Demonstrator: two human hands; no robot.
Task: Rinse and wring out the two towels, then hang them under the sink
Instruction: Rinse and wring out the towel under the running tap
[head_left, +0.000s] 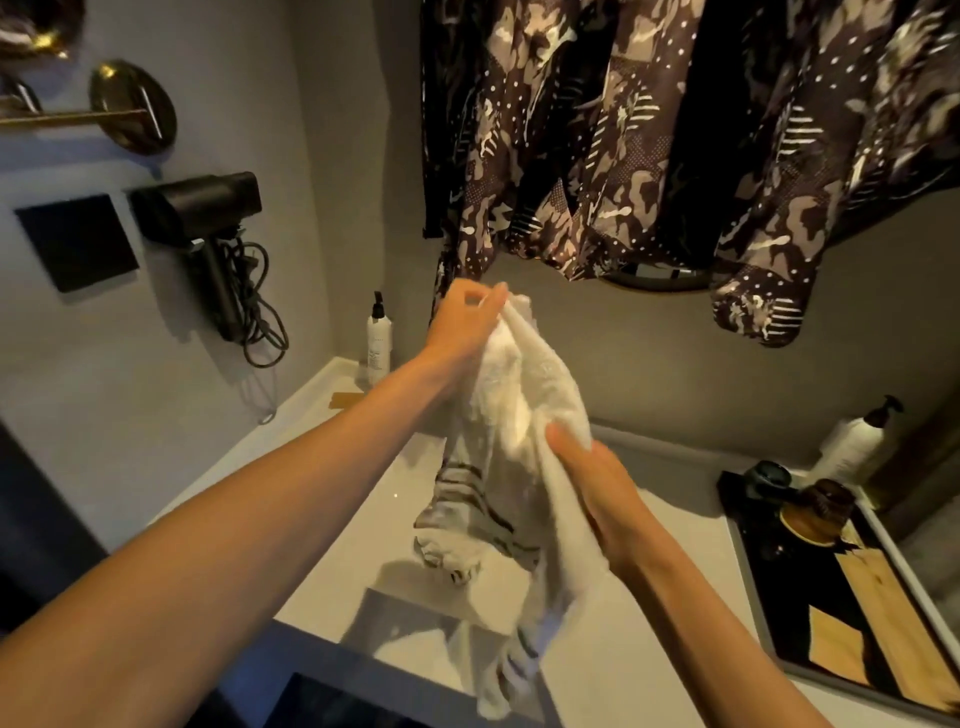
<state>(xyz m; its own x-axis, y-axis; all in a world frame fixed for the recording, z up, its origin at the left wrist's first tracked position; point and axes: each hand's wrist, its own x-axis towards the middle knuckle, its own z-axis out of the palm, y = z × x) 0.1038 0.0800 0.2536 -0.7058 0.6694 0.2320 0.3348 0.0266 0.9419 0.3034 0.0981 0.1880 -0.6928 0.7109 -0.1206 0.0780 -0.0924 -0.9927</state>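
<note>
Towel in hand: white towel (519, 395) held up above the tabletop (634, 649), its lower end trailing down toward the near edge.
Left hand (462, 327): raised high, fingers (491, 304) pinched together on the towel's top edge.
Right hand (597, 488): lower down, fingers (563, 439) closed on the towel's right side, thumb tucked into the cloth.
Second towel: striped towel (467, 519) lying crumpled on the tabletop, directly behind and below the held one.
Left wall: black hair dryer (200, 218) mounted with its cord coiled beneath; pump bottle (378, 343) standing at the tabletop's far left corner.
Right side: dark tray (831, 597) on the tabletop carrying small jars; a second white pump bottle (857, 441) behind it.
Overhead: patterned dark garment (675, 130) hanging above the hands.
</note>
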